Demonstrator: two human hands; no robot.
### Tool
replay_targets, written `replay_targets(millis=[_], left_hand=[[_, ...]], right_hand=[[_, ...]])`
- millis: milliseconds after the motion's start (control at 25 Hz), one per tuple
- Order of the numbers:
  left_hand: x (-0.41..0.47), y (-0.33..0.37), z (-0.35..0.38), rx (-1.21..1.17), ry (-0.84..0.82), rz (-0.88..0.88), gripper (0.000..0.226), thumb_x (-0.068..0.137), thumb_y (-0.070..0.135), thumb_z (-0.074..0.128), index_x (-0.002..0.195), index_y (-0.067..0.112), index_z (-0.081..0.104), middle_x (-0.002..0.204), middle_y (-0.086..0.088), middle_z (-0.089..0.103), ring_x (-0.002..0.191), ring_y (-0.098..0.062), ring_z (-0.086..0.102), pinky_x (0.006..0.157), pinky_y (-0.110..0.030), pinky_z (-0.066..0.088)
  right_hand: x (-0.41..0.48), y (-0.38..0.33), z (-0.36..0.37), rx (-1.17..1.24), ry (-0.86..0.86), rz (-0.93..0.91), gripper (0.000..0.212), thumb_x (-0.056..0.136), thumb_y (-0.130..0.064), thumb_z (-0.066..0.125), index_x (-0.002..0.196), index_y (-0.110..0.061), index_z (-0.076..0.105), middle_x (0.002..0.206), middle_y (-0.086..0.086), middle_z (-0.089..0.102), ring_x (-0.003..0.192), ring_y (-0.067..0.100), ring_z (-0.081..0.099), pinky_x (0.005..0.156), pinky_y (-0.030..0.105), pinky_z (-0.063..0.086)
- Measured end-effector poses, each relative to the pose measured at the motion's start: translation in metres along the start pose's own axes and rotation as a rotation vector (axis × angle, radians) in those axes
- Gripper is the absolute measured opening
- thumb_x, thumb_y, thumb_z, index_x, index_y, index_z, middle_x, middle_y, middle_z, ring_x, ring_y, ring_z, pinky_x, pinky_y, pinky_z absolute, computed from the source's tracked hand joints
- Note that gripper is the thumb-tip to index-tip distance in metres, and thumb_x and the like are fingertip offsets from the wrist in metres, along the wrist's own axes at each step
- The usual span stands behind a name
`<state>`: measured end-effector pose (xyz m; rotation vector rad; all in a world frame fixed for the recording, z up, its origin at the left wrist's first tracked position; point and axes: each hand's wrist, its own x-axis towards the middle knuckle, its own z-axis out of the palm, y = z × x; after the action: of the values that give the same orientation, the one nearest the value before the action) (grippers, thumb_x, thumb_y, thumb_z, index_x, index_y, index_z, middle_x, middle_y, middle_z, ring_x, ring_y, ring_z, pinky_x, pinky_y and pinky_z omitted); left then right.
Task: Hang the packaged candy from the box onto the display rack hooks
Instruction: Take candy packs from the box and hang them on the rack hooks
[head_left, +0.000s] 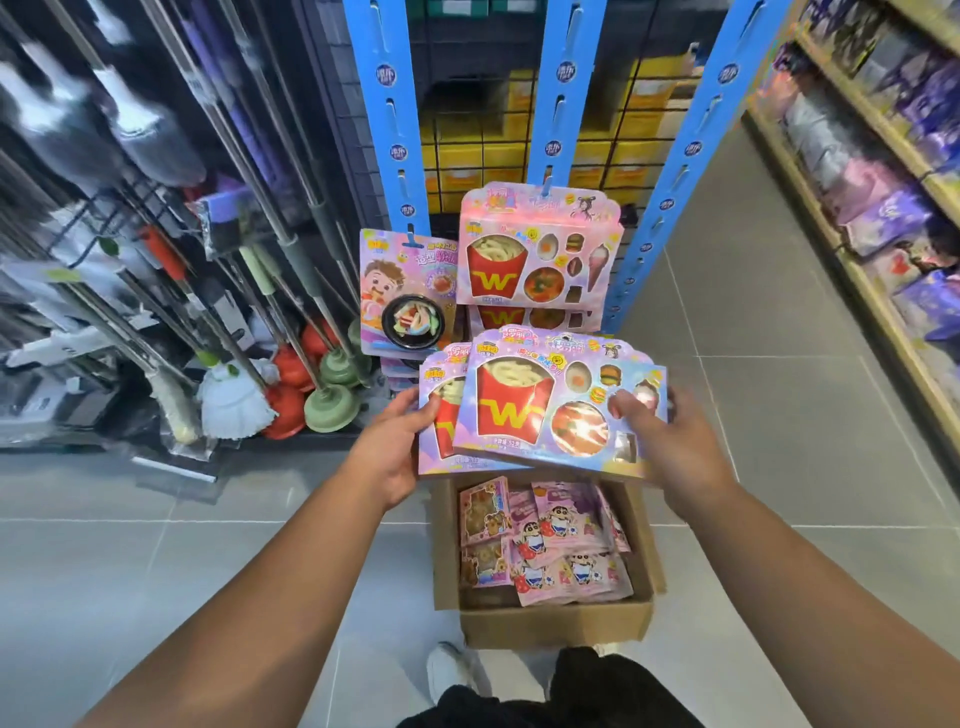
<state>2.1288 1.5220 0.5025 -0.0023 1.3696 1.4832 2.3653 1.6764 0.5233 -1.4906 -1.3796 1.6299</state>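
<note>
I hold two pink candy packs with a red fries carton printed on them above the box. My right hand (667, 441) grips the top pack (545, 405) at its right edge. My left hand (397, 441) grips the lower pack (441, 431) at its left edge. The cardboard box (550, 621) stands on the floor under them, with several small pink candy bags inside. On the blue display rack (556, 130) ahead hang matching fries packs (540, 249), and a pack with a black bowl (408, 293) hangs to their left.
Mops, brooms and red and green plungers (332, 384) lean in a rack on the left. A shelf of purple packaged goods (883, 171) runs along the right. Grey floor tiles lie between them, and my shoe (447, 670) is near the box's front.
</note>
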Motion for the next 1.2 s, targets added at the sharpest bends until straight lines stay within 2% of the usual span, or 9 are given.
replay_targets(millis=[120, 320, 440, 560, 680, 760, 880, 1040, 1200], left_hand=[[0.002, 0.005, 0.011, -0.039, 0.019, 0.038, 0.038, 0.098, 0.014, 0.057, 0.135, 0.016, 0.054, 0.121, -0.013, 0.071, 0.097, -0.030, 0.072, 0.087, -0.053, 0.058], [-0.001, 0.026, 0.041, -0.057, 0.034, 0.146, 0.034, 0.099, 0.013, 0.055, 0.133, 0.018, 0.057, 0.121, -0.012, 0.071, 0.099, -0.029, 0.072, 0.083, -0.048, 0.060], [-0.001, 0.049, 0.058, 0.027, 0.062, 0.238, 0.033, 0.097, 0.010, 0.057, 0.127, 0.024, 0.061, 0.110, -0.011, 0.075, 0.088, -0.026, 0.074, 0.079, -0.045, 0.061], [-0.004, 0.070, 0.071, 0.154, 0.066, 0.303, 0.039, 0.094, 0.003, 0.060, 0.129, 0.022, 0.059, 0.095, -0.011, 0.077, 0.076, -0.022, 0.075, 0.073, -0.040, 0.063], [-0.003, 0.091, 0.075, 0.361, 0.067, 0.303, 0.040, 0.094, 0.000, 0.061, 0.129, 0.020, 0.056, 0.112, -0.014, 0.073, 0.082, -0.025, 0.074, 0.080, -0.042, 0.062], [0.002, 0.106, 0.071, 0.533, 0.072, 0.284, 0.042, 0.094, 0.002, 0.063, 0.125, 0.028, 0.055, 0.125, -0.014, 0.067, 0.099, -0.028, 0.071, 0.090, -0.048, 0.058], [0.011, 0.129, 0.064, 0.833, 0.038, 0.276, 0.051, 0.093, 0.007, 0.066, 0.132, 0.035, 0.049, 0.139, -0.005, 0.057, 0.124, -0.025, 0.059, 0.099, -0.045, 0.053], [0.023, 0.163, 0.058, 1.391, -0.036, 0.219, 0.080, 0.093, 0.024, 0.067, 0.154, 0.045, 0.020, 0.149, 0.001, 0.048, 0.125, -0.023, 0.057, 0.106, -0.037, 0.047], [0.035, 0.178, 0.063, 1.612, -0.146, 0.219, 0.092, 0.094, 0.024, 0.065, 0.157, 0.041, 0.000, 0.151, -0.003, 0.049, 0.130, -0.023, 0.054, 0.104, -0.027, 0.040]], right_hand=[[0.019, -0.017, -0.009, 0.109, -0.096, 0.072, 0.033, 0.089, -0.021, 0.071, 0.120, -0.014, 0.064, 0.103, 0.008, 0.076, 0.082, 0.026, 0.075, 0.071, 0.044, 0.060], [0.062, -0.055, -0.023, 0.136, -0.186, -0.024, 0.028, 0.090, -0.019, 0.069, 0.118, -0.021, 0.065, 0.106, 0.009, 0.075, 0.092, 0.032, 0.071, 0.087, 0.063, 0.053], [0.082, -0.089, -0.025, 0.157, -0.251, -0.147, 0.031, 0.092, -0.014, 0.066, 0.123, -0.018, 0.063, 0.113, 0.013, 0.072, 0.102, 0.034, 0.068, 0.093, 0.062, 0.050], [0.097, -0.123, -0.023, 0.165, -0.310, -0.233, 0.039, 0.093, -0.014, 0.065, 0.131, -0.017, 0.058, 0.108, 0.006, 0.074, 0.093, 0.025, 0.072, 0.083, 0.048, 0.059], [0.105, -0.148, -0.014, 0.172, -0.338, -0.282, 0.041, 0.092, -0.014, 0.065, 0.132, -0.017, 0.056, 0.100, -0.002, 0.076, 0.081, 0.017, 0.074, 0.066, 0.035, 0.062], [0.109, -0.159, -0.007, 0.182, -0.329, -0.301, 0.041, 0.093, -0.014, 0.065, 0.133, -0.017, 0.055, 0.100, -0.002, 0.076, 0.080, 0.016, 0.075, 0.060, 0.031, 0.060], [0.112, -0.171, 0.003, 0.199, -0.304, -0.309, 0.041, 0.094, -0.016, 0.064, 0.134, -0.018, 0.054, 0.106, 0.000, 0.075, 0.082, 0.016, 0.075, 0.058, 0.030, 0.059], [0.114, -0.180, 0.018, 0.198, -0.224, -0.346, 0.042, 0.094, -0.021, 0.064, 0.135, -0.021, 0.054, 0.106, -0.006, 0.074, 0.081, 0.012, 0.075, 0.056, 0.027, 0.058], [0.119, -0.181, 0.027, 0.202, -0.173, -0.334, 0.043, 0.094, -0.023, 0.064, 0.135, -0.022, 0.053, 0.110, -0.002, 0.074, 0.085, 0.016, 0.075, 0.058, 0.031, 0.060]])
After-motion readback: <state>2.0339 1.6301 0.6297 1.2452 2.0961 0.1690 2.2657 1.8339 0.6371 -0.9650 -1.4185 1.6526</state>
